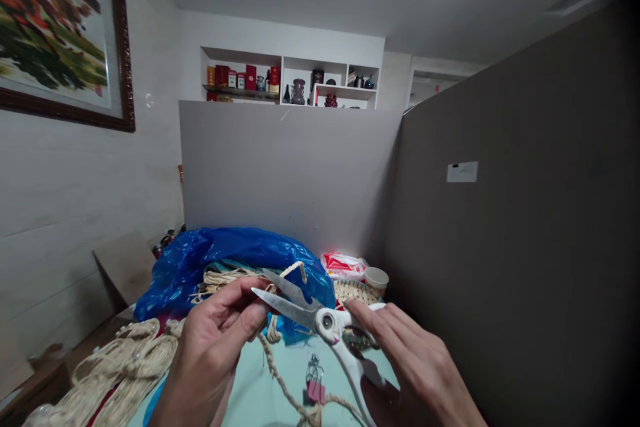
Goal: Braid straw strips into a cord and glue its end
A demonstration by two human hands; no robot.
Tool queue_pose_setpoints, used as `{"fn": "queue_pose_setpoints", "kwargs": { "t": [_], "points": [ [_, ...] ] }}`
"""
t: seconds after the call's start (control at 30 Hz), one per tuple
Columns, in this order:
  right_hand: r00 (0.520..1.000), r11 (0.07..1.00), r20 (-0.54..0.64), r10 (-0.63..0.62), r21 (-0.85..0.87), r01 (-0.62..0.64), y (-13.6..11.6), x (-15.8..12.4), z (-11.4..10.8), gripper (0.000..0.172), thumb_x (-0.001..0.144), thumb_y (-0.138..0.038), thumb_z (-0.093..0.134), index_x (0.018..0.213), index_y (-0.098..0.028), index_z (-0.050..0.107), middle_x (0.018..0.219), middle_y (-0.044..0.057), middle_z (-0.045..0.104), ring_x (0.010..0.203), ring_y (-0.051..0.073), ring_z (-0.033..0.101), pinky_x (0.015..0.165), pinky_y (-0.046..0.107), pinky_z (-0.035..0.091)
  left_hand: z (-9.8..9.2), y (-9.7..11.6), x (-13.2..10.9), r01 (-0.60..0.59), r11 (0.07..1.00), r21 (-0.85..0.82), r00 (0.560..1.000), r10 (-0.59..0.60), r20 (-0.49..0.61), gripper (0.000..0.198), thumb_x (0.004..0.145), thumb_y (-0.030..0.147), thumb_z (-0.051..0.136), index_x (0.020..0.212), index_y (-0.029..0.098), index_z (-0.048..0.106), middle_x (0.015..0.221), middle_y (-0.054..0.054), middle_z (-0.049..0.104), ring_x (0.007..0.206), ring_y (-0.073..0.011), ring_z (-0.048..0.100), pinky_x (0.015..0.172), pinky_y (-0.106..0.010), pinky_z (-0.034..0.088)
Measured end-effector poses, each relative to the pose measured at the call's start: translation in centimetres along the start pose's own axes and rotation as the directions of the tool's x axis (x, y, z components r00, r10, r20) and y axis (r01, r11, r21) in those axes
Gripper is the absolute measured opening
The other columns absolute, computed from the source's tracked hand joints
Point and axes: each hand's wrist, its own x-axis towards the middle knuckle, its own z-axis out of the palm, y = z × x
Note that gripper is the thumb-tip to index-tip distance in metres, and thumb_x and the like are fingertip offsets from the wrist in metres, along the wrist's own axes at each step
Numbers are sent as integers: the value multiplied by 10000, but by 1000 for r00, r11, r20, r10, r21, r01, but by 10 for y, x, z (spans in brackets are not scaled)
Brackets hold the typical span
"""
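Note:
My right hand point(415, 360) grips white-handled scissors point(327, 321) by the loops, with the blades spread apart. Their tips reach my left hand point(215, 347), whose thumb and fingers pinch a pale braided straw cord point(295, 268). One end of that cord curls up beyond the blades. Part of it is hidden by the fingers and the scissors. Below my hands, another stretch of braided cord point(280, 380) runs down over the pale green tabletop point(250, 390). A pink clip with metal wire loops point(316, 391) sits at this cord near the bottom.
A blue plastic bag point(225, 243) with straw strands point(230, 277) lies behind my hands. Woven straw pieces point(125, 360) are at left. A woven basket point(357, 292), a paper cup point(376, 278) and a red-white packet point(344, 265) stand back right. Grey partitions point(290, 167) enclose the table.

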Motion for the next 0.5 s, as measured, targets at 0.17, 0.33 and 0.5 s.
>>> {"fn": "queue_pose_setpoints", "kwargs": {
  "t": [0.17, 0.33, 0.5],
  "points": [
    [1000, 1000, 23, -11, 14, 11, 2, -1, 1, 626, 728, -40, 496, 1343, -115, 401, 934, 124, 660, 816, 246, 593, 677, 357, 552, 0, -1, 3, -21, 1000, -10, 998, 20, -66, 168, 652, 298, 828, 799, 251, 761, 795, 49, 761, 761, -121, 645, 685, -149, 502],
    [1000, 1000, -12, -12, 26, 12, 2, -1, -1, 573, 789, -47, 498, 1349, -127, 408, 876, 112, 646, 769, 231, 564, 632, 348, 527, 1, -1, 4, -59, 998, 30, 988, 63, -144, 189, 601, 269, 854, 773, 227, 789, 766, 31, 777, 740, -119, 655, 665, -116, 506],
    [1000, 999, -15, -25, 37, 26, 4, -1, -2, 635, 749, -18, 500, 1365, -138, 400, 895, 113, 655, 784, 234, 570, 646, 348, 534, 2, 1, 1, -73, 996, 47, 983, 79, -163, 181, 574, 251, 856, 745, 249, 795, 761, 36, 788, 758, -123, 664, 688, -114, 507]
  ]
}}
